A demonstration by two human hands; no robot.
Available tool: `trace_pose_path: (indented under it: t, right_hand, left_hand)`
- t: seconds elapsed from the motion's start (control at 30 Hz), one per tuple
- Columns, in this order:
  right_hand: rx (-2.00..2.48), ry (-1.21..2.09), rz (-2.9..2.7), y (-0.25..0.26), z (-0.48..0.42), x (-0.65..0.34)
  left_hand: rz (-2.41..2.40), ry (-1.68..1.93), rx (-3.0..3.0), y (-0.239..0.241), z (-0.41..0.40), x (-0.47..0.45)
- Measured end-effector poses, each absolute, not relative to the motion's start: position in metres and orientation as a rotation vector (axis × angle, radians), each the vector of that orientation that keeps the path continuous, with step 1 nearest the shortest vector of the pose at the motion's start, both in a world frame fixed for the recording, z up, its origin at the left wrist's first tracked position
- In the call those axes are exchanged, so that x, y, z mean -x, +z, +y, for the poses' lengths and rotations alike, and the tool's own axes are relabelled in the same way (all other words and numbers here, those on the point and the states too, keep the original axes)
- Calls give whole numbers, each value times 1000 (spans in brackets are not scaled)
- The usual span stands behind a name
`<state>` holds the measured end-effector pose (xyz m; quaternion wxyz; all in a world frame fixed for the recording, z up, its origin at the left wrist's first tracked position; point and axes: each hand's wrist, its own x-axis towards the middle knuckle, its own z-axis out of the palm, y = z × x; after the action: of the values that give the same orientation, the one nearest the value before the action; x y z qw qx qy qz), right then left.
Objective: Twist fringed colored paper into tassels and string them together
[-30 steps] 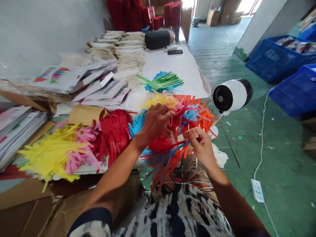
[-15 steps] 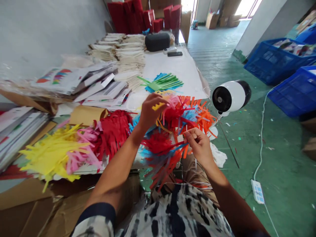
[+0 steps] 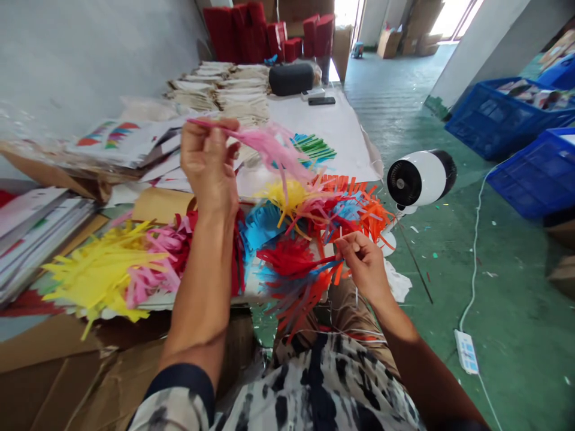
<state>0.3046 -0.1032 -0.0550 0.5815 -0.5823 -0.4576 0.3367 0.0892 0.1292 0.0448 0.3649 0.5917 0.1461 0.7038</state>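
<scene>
My left hand [image 3: 211,164] is raised above the table, fingers pinched on a pink fringed paper piece [image 3: 269,146] that trails to the right. My right hand [image 3: 366,263] is closed on a bundle of fringed paper strips [image 3: 296,269], red, blue and orange, held low over my lap. Between the hands lies a mixed heap of fringed paper [image 3: 332,206] in yellow, orange, red and blue. To the left on the table lie more fringes: yellow [image 3: 96,278], pink [image 3: 150,263] and red.
Stacks of printed sheets [image 3: 135,143] and folded cream paper [image 3: 224,93] cover the table [image 3: 341,129] behind. A green-and-blue fringe [image 3: 314,146] lies further back. A small white fan [image 3: 420,179] stands at the table's right edge. Blue crates [image 3: 507,114] and a power strip [image 3: 465,350] are on the green floor. Cardboard boxes [image 3: 58,371] sit below left.
My left hand has lifted out of the mixed heap and moved up and left, drawing a pink fringed piece with it. The right hand has stayed put on its bundle.
</scene>
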Motion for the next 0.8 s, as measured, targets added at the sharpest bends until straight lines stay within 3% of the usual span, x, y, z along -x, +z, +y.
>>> trace_pose_path:
  t: [0.13, 0.27, 0.4, 0.8]
  right_hand:
    - [1375, 793, -1066, -56, -104, -304]
    - [1370, 783, -1071, -60, -99, -298]
    - [1336, 803, -1054, -62, -93, -290]
    - [1288, 860, -974, -66, -81, -282]
  left_hand:
    - [271, 1787, -1595, 42, 89, -86]
    - [698, 1293, -1842, 3, 43, -102]
    - [751, 1021, -1804, -39, 10, -120]
    - [782, 898, -1809, -62, -17, -133]
